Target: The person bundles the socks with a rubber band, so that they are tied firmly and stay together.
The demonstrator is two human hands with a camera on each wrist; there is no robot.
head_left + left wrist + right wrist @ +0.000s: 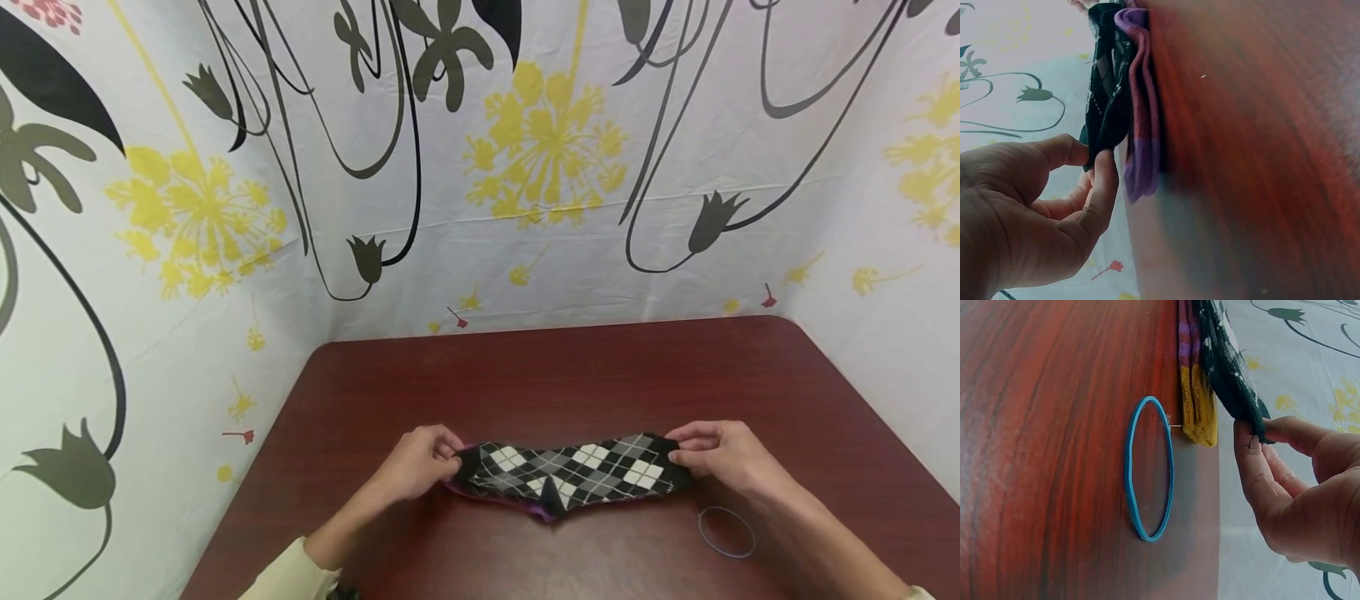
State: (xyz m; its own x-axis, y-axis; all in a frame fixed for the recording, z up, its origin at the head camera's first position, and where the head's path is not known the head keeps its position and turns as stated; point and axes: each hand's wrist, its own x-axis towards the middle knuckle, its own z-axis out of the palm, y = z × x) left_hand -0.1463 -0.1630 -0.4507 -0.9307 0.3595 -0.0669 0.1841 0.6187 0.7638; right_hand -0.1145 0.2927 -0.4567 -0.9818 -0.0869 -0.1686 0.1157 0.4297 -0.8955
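Observation:
A black, grey and white argyle sock [585, 468] stretches sideways between both hands. The left hand [422, 460] pinches one black end of it between thumb and fingers. At the opposite end, the right hand [726, 454] pinches the other black tip, seen closely in the right wrist view. Directly beneath lies a folded purple and reddish sock [1141, 119] with a mustard-yellow end [1199, 412], resting on the table; in the head view the argyle sock hides most of it. Both wrist views show the argyle sock's ends held above the lower sock.
A thin blue rubber band [1130, 469] lies on the dark red wood table [555, 383], near the right forearm. White cloth with a flower print [540, 275] hangs behind the table and on both sides.

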